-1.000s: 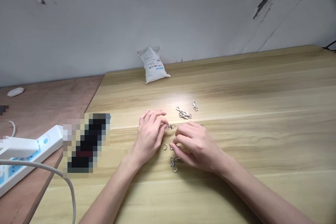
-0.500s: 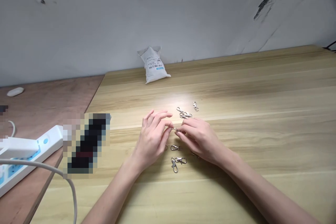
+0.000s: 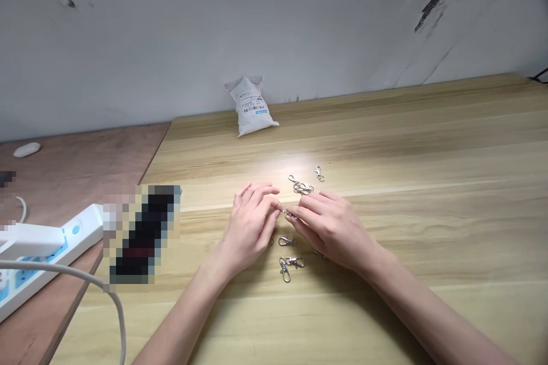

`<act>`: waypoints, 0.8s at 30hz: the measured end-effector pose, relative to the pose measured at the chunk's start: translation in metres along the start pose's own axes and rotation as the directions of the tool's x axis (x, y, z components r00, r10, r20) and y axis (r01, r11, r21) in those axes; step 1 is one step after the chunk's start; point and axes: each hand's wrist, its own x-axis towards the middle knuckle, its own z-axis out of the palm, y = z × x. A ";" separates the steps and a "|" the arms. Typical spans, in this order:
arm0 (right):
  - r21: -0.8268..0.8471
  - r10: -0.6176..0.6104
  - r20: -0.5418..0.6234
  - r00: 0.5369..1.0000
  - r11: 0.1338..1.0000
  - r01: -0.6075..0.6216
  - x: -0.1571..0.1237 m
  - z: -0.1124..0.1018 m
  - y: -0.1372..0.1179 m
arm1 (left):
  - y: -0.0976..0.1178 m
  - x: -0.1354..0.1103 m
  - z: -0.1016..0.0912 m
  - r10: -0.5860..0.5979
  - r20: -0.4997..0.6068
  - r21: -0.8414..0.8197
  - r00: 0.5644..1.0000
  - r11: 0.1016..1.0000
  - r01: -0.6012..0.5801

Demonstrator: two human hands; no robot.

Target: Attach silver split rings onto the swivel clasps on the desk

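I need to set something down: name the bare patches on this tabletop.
Widest: tabletop right of the right hand. Another patch lies between the white packet and the upper metal clasps. Crowded: between left hand and right, and nearer the camera at the lower clasps.

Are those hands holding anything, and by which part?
Yes: the left hand and right hand pinch a small, slim silvery metal piece at opposite ends; its exact parts are hidden.
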 end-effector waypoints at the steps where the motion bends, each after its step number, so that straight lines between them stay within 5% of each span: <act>1: 0.015 0.018 0.003 1.000 1.000 -0.018 0.000 0.000 0.000 | 0.000 0.000 0.000 0.000 -0.002 0.003 1.000 1.000 0.000; 13: 0.139 0.153 0.095 0.984 0.976 -0.165 -0.001 0.006 -0.006 | -0.002 0.000 0.001 0.005 -0.024 0.020 1.000 1.000 -0.004; 24: 0.092 0.106 0.061 0.993 0.990 -0.111 0.000 0.008 -0.009 | 0.001 0.000 0.001 0.001 0.020 -0.010 1.000 1.000 -0.001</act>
